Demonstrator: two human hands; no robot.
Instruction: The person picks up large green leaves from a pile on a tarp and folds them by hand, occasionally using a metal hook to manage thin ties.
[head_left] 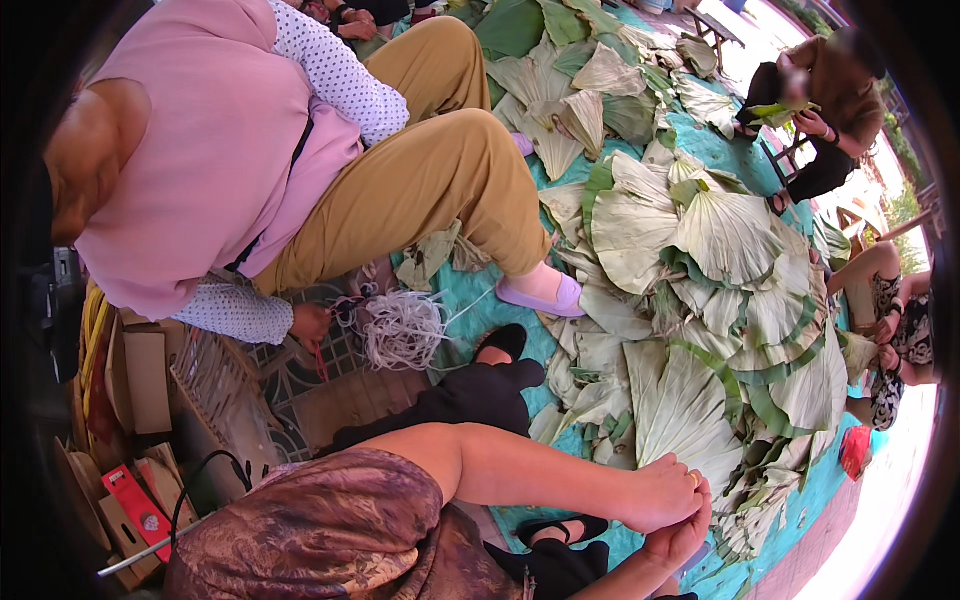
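Note:
My left hand point(660, 494), with a ring on one finger, is curled inward at the lower right. It meets my right hand point(678, 536), whose fingers are bent against it. Both are closed, fingertips together. Whatever may be pinched between them is hidden. Just beyond my hands a large pale green, pleated lotus leaf point(672, 405) lies on the edge of a wide heap of drying leaves point(735, 235). My left forearm reaches across from a brown patterned sleeve.
A teal ground sheet point(470, 292) lies under the leaves. Left stands a person in pink point(215, 130), one hand near a tangle of white string point(400, 328). Cardboard boxes point(148, 380) and a red box point(137, 512) sit lower left. Another seated person point(840, 110) handles a leaf.

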